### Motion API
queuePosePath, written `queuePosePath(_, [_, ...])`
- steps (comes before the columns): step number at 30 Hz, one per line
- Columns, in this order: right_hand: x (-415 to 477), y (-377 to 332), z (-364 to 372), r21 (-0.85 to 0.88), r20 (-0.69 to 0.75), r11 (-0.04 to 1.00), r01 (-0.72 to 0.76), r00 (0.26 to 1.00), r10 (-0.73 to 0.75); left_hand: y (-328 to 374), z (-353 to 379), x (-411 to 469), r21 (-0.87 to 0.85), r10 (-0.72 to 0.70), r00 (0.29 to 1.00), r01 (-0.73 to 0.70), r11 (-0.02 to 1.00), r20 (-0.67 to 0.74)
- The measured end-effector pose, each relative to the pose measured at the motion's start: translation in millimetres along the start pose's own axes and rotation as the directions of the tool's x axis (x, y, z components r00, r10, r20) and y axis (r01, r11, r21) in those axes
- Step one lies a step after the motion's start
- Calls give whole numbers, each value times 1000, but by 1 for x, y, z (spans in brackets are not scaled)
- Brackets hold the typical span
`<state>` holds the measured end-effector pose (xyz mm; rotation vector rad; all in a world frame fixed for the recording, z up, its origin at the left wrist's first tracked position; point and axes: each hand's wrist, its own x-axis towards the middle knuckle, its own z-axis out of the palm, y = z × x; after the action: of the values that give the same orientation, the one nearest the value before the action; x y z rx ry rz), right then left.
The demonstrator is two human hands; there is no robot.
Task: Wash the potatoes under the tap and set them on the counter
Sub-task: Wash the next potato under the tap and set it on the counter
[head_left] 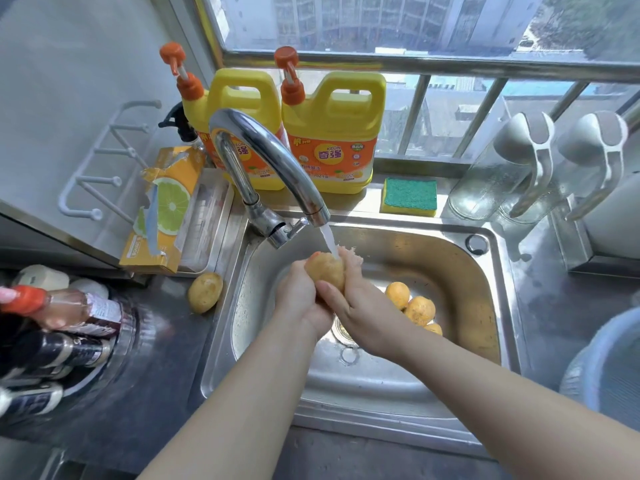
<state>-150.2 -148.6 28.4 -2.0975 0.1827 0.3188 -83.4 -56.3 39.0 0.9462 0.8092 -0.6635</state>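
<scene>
- Steel surrounds the work: we stand at a metal sink [498, 271] set into a grey counter [145, 341], with the tap [270, 161] arching over the far left corner of the basin.
- We hold one potato [323, 270] directly under the running water [329, 242], so the stream lands on its top and drains straight into the basin.
- Our left hand [298, 296] is curled under and around the near left side of the potato, fingers closed on it, which keeps it from slipping while wet.
- Our right hand [356, 299] wraps the right side, fingers bent over the far edge where the water breaks; we judge this hand does the rubbing while the other steadies.
- Three more potatoes [415, 308] lie in the basin to the right of our hands, near the drain, apparently waiting their turn, within easy reach.
- A single potato [205, 292] rests on the counter just left of the sink rim, apart from the others; we take it to be one already washed, so the task looks roughly a quarter done.
- Two yellow soap jugs [332, 133] and a green sponge [410, 195] sit at the far edge, untouched, since plain water suffices here.
</scene>
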Motion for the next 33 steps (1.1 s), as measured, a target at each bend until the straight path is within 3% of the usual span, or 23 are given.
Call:
queuePosePath(2, [1,0,-3,-40,4,995,91,996,-91,3,-2,3,-26,-81,996,82,996,31])
queuePosePath(4, [2,-3,-5,2,-27,998,69,997,-69,1,-2,-1,-6,-59,998,59,998,26])
queuePosePath(6, [8,-8,-5,176,-58,983,-50,996,62,-7,0,-7,51,62,998,-63,997,22])
queuePosePath(9, [18,-14,-9,447,-49,874,-189,971,235,-24,-3,-9,211,286,952,-303,930,108])
queuePosePath(11, [18,-19,-15,539,27,795,-277,950,313,-31,-10,-5,302,380,902,-428,852,206])
queuePosePath(13, [16,-21,-18,544,87,778,-316,943,322,-34,-15,-4,315,394,885,-459,831,248])
queuePosePath(17, [11,-15,-8,454,21,868,-200,977,214,-25,-8,-4,170,363,920,-386,907,150])
queuePosePath(21, [4,-4,-9,211,22,975,-72,997,69,-9,-2,-6,4,153,988,-153,988,33])
queuePosePath(23, [4,-2,-12,105,-4,994,-1,1000,2,-7,-1,-8,27,86,995,-87,996,41])
queuePosePath(26, [5,-1,-11,175,-71,984,6,997,7,-9,0,-10,71,102,992,-107,992,77])
queuePosePath(29, [8,0,-13,459,-43,881,-117,987,154,-13,-1,-11,121,168,977,-184,976,132])
queuePosePath(33, [9,5,-20,780,192,511,-361,915,354,-12,-6,-11,148,188,965,-216,965,185])
